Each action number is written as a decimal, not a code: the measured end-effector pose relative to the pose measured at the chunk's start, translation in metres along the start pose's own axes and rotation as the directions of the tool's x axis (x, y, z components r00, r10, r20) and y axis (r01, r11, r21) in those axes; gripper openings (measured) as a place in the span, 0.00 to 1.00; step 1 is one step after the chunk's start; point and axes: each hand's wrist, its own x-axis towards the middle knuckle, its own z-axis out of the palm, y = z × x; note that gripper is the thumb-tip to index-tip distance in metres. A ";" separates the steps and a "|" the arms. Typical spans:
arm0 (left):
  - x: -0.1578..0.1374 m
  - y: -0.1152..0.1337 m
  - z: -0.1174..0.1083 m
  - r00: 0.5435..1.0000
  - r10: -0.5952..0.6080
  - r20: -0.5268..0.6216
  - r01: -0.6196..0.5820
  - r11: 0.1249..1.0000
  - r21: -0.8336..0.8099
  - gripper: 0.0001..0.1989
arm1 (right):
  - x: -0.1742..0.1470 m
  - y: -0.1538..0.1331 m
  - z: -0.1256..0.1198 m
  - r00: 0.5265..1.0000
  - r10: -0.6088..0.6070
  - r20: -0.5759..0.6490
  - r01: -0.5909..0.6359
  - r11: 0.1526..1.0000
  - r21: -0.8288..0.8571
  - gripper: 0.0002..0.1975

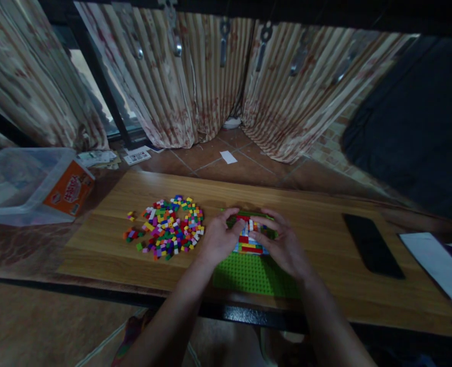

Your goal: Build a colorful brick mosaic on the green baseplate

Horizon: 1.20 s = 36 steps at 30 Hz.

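left hand [219, 235] and right hand [287, 244], both half-curled, meet joined bricks [251, 248] on a green baseplate [252, 275], any grip unclear.

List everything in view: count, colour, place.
Loose bricks: many, mixed colours, table's left half
Brick build: one, multicoloured, on baseplate
Baseplate: one, green, table's front
Table: one, brown, centre
Slab: one, black, table's right
Bin: one, clear with orange label, far left
Papers: several, mostly white, floor and far right
Curtains: several, striped beige, behind
Floor: one, reddish-brown tiles, behind table
Dark shape: one, unidentified, upper right
Left hand: one, bare, build's left
Right hand: one, bare, build's right
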 end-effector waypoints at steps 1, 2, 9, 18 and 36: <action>0.000 0.002 0.001 1.000 -0.005 0.008 0.005 1.000 0.003 0.19 | 0.000 0.001 0.000 1.000 -0.005 0.006 0.005 1.000 -0.004 0.16; -0.001 0.004 0.002 1.000 -0.014 0.021 0.014 1.000 0.010 0.21 | -0.001 0.002 0.000 1.000 -0.011 0.011 0.011 1.000 -0.011 0.17; -0.006 0.020 0.004 0.997 -0.072 0.035 0.068 0.991 0.112 0.23 | -0.003 0.002 -0.002 0.999 -0.034 0.037 0.037 0.996 -0.078 0.18; -0.005 0.020 0.007 0.995 -0.095 0.045 0.092 0.994 0.058 0.23 | -0.005 -0.001 -0.001 0.998 -0.040 0.056 0.043 0.998 -0.043 0.19; -0.001 0.014 0.008 0.991 -0.114 0.065 0.120 0.989 -0.088 0.22 | -0.001 -0.002 0.010 0.998 0.064 -0.021 -0.058 0.971 0.232 0.13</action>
